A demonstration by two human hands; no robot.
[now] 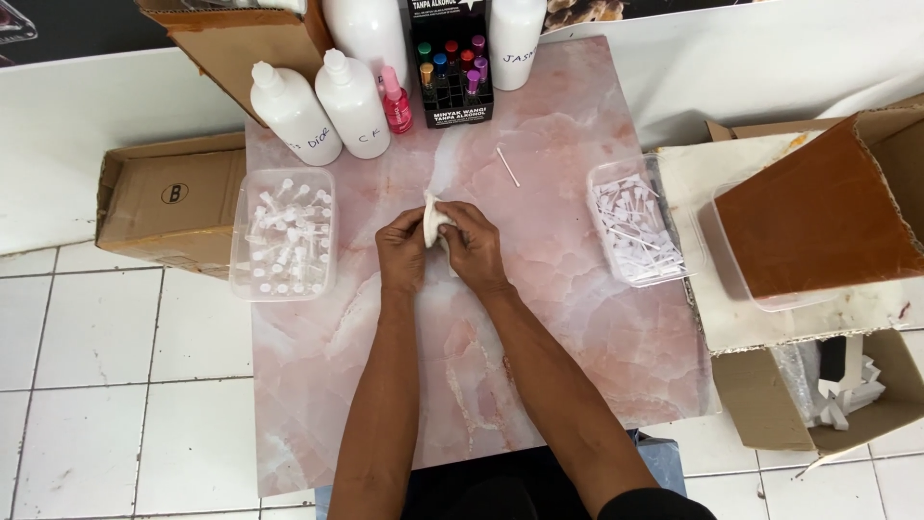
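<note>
Both hands meet near the middle of a pink marbled table top. The left hand is curled, with its fingers closed around a small white object that looks like a crumpled cloth or tissue; what exactly it is cannot be told. The right hand is also curled, its fingertips pressed against the same white object from the other side, so the object sits pinched between the two hands, just above the table surface.

Just beyond the hands, a thin white stick lies alone on the table, apart from everything else. To the left of the hands sits a clear plastic tub filled with small clear vials with white caps. To the right sits another clear tub holding a heap of thin white spray tubes.

Along the far edge stand two white squeeze bottles with handwritten marks, a small pink spray bottle beside them, and a black display box with rows of small bottles capped in several colours. Two taller white bottles stand behind and beside that box.

Cardboard boxes surround the table: one on the tiled floor at the left, one at the top left corner, and an open brown one at the right.
</note>
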